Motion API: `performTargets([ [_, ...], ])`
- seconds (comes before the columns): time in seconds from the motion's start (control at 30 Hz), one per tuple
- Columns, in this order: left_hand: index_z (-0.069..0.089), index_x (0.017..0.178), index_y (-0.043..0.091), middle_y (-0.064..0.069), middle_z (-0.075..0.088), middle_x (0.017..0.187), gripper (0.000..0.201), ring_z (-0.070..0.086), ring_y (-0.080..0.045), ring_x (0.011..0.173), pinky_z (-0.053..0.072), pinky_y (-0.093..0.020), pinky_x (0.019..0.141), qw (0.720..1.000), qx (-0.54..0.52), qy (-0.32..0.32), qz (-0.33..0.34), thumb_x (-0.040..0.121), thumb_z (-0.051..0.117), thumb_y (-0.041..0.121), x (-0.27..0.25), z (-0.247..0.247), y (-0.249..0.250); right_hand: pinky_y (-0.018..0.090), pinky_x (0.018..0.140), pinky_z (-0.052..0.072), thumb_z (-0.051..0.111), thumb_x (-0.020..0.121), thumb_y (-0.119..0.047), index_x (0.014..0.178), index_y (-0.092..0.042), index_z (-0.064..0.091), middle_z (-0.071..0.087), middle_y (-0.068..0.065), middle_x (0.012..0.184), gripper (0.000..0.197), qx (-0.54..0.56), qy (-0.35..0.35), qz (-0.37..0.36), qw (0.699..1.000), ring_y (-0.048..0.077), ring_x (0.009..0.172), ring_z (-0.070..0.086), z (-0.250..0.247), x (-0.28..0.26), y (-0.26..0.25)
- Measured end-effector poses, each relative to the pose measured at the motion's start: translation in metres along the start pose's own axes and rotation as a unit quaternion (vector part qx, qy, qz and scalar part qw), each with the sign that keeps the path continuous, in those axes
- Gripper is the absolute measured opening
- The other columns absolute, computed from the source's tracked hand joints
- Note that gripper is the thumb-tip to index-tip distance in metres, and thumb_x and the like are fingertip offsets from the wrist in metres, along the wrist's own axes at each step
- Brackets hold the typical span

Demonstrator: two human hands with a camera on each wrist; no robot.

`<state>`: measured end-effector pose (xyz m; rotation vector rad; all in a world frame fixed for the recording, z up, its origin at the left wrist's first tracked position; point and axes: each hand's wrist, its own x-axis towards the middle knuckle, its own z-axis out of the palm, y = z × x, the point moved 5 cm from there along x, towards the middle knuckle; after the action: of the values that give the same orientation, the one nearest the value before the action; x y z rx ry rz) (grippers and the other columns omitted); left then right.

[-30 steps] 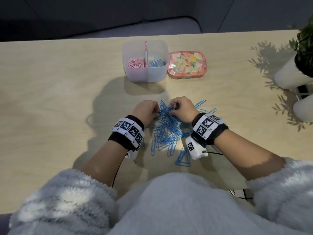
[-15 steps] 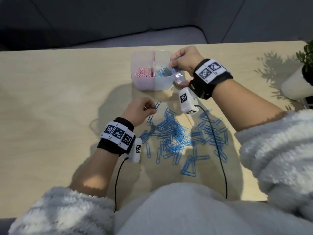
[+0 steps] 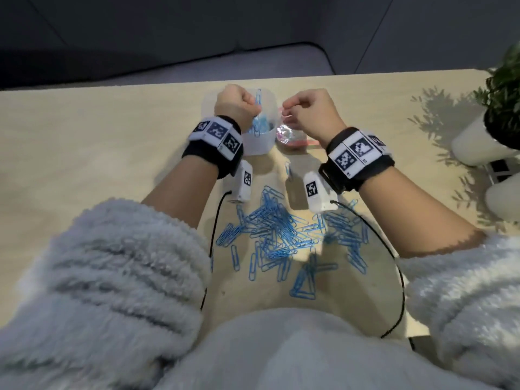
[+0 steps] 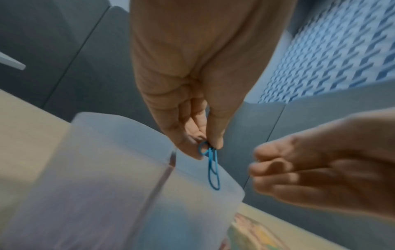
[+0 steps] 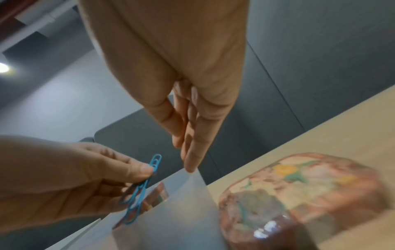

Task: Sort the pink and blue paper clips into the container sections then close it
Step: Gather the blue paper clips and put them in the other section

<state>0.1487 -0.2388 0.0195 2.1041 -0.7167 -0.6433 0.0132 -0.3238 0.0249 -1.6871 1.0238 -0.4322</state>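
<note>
Blue clips (image 4: 213, 169) hang from the left hand (image 3: 236, 106), pinched between thumb and fingertips over the box (image 3: 257, 143). That box is a frosted plastic one standing near the far edge of the table (image 3: 84, 164), about midway along it, and a thin divider (image 4: 162, 179) splits it in two. In the left wrist view the clips dangle over the compartment to the right of the divider, close to its rim; the head view shows more blue clips already lying in that compartment. The left compartment is hidden behind the hand and wrist, so what it holds cannot be told.

Just right of the box, the right hand (image 3: 311, 111) hovers above the table with its fingers loosely bent and nothing between them. In the right wrist view its fingertips (image 5: 190, 164) reach down to the box's near corner; whether they touch the rim is hard to say. Under that hand lies the lid (image 5: 303, 191), flat on the table beside the box, patterned with flowers in pink, yellow and green.

Nearer the person, toward the table's front edge, a loose pile of blue clips (image 3: 281, 235) is spread between the two forearms, with one stray clip (image 3: 287, 168) lying between the pile and the box. At the table's right edge stand white pots (image 3: 478, 142) with a green plant (image 3: 503, 91).
</note>
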Motion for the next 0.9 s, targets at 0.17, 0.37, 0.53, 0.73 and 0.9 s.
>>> performTargets([
  [0.17, 0.066, 0.102, -0.001, -0.021, 0.066, 0.110, 0.023, 0.061, -0.035, 0.105, 0.048, -0.037, 0.087, 0.959, 0.277, -0.028, 0.054, 0.087, 0.055, 0.012, 0.008, 0.018, 0.019, 0.010, 0.048, 0.049, 0.042, 0.088, 0.007, 0.087, 0.000, 0.062, 0.059, 0.002, 0.069, 0.021, -0.052, 0.000, 0.021, 0.998, -0.006, 0.045, 0.059, -0.040, -0.040, 0.045],
  [0.37, 0.068, 0.079, 0.006, -0.016, 0.070, 0.079, 0.015, 0.065, -0.032, 0.077, 0.049, -0.035, 0.067, 0.887, 0.384, 0.075, 0.247, 0.082, 0.059, 0.017, -0.022, 0.016, 0.039, 0.038, 0.084, 0.048, 0.052, 0.085, -0.020, 0.089, -0.011, 0.066, 0.067, 0.022, 0.101, 0.017, -0.342, 0.052, 0.127, 0.930, 0.039, 0.097, 0.062, -0.104, -0.088, 0.124],
  [0.53, 0.061, 0.105, 0.006, -0.017, 0.061, 0.107, 0.024, 0.058, -0.031, 0.097, 0.045, -0.041, 0.088, 0.902, 0.326, -0.166, 0.230, 0.093, 0.043, 0.017, -0.079, 0.072, 0.000, 0.046, 0.084, 0.045, 0.041, 0.093, -0.029, 0.103, -0.003, 0.054, 0.056, 0.026, 0.110, 0.031, -0.366, 0.097, 0.163, 0.911, 0.046, 0.099, 0.057, -0.113, -0.127, 0.157],
  [0.73, 0.043, 0.130, 0.000, -0.020, 0.041, 0.141, 0.056, 0.040, -0.034, 0.128, 0.028, -0.040, 0.110, 0.853, 0.412, -0.212, 0.241, 0.090, 0.034, 0.038, -0.095, 0.113, -0.046, 0.044, 0.084, 0.044, 0.048, 0.088, -0.015, 0.112, -0.005, 0.051, 0.050, 0.021, 0.117, 0.026, -0.352, 0.031, 0.110, 0.929, 0.041, 0.102, 0.056, -0.059, -0.128, 0.141],
  [0.9, 0.066, 0.105, 0.006, -0.015, 0.064, 0.117, 0.043, 0.062, -0.029, 0.107, 0.044, -0.032, 0.095, 0.811, 0.351, -0.289, 0.369, 0.082, 0.038, 0.030, -0.142, 0.109, -0.052, 0.034, 0.077, 0.043, 0.054, 0.082, -0.007, 0.104, -0.007, 0.057, 0.057, 0.015, 0.097, 0.022, -0.267, -0.106, 0.027, 0.957, 0.029, 0.083, 0.056, -0.015, -0.130, 0.127],
])
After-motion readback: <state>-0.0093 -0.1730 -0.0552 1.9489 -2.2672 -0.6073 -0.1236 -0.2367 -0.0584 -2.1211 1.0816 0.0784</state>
